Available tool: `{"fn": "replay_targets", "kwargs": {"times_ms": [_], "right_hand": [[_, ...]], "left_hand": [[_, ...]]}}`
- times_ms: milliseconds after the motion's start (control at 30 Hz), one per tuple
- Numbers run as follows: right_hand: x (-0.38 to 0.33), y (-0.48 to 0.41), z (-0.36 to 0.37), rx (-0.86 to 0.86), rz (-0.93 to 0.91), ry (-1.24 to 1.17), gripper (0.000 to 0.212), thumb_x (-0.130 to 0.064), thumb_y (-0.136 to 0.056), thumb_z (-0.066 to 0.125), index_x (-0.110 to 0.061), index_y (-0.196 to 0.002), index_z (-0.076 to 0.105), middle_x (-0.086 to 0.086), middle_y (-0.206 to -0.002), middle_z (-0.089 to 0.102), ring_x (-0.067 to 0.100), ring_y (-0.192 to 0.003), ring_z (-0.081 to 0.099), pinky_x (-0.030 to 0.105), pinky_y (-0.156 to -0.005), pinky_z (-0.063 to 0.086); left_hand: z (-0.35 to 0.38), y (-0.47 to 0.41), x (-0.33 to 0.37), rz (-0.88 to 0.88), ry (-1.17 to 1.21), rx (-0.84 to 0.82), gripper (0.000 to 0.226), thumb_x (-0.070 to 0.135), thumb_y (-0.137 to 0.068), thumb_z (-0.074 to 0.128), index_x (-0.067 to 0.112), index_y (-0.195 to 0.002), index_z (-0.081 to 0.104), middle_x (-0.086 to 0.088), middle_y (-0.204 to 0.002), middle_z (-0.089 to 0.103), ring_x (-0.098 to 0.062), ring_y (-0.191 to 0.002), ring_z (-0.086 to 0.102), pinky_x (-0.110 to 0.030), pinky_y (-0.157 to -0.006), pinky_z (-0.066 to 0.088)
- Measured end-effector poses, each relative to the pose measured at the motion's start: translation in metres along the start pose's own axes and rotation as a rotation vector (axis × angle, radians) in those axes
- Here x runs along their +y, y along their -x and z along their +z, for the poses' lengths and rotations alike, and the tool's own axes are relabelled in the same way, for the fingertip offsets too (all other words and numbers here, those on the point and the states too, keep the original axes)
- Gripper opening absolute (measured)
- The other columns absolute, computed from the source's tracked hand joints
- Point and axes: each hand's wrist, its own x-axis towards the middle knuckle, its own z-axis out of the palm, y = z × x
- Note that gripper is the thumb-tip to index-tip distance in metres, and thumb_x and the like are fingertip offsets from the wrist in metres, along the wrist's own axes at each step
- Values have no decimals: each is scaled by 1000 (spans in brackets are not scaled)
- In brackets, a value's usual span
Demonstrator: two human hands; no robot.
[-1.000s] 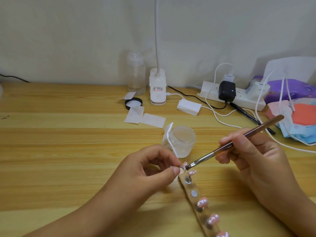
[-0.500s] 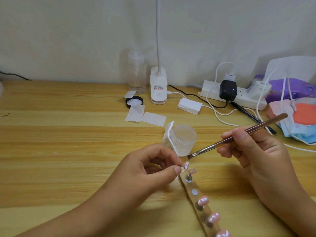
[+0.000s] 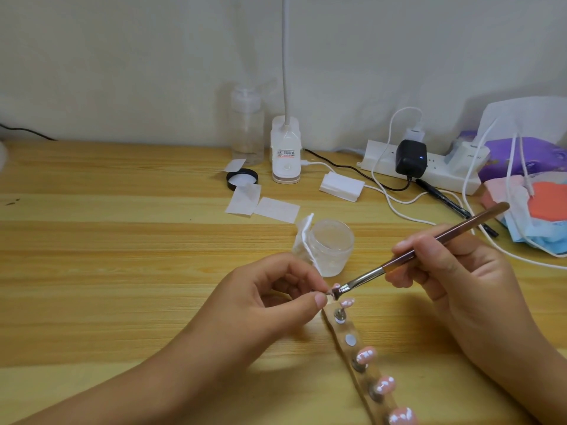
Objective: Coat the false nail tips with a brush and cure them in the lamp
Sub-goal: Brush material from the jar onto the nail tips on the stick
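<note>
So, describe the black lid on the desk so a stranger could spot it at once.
Find the white lamp base at the back of the wooden desk. Just left of it, in front of the clear bottle, lies the lid. It is the only round, black-rimmed thing there; its neighbours are flat white paper squares.

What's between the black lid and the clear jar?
Head view: from the black lid, two flat white squares on the table, then a white pad against the clear jar.
</note>
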Motion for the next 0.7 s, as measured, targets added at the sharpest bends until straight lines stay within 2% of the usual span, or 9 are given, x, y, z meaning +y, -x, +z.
{"fn": "replay_targets", "kwargs": {"times_ms": [700], "right_hand": [[4,-2,-1,47,-37,91,44,-64,-72,73,-22,-85,77,4,-67,68,13,-63,63,22,-67,53]], "left_hand": [[1,-1,3,-5,6,6,5,24,-74,71,27,-78,72,8,-76,67,-4,-73,59,-13,-65,46]]}}
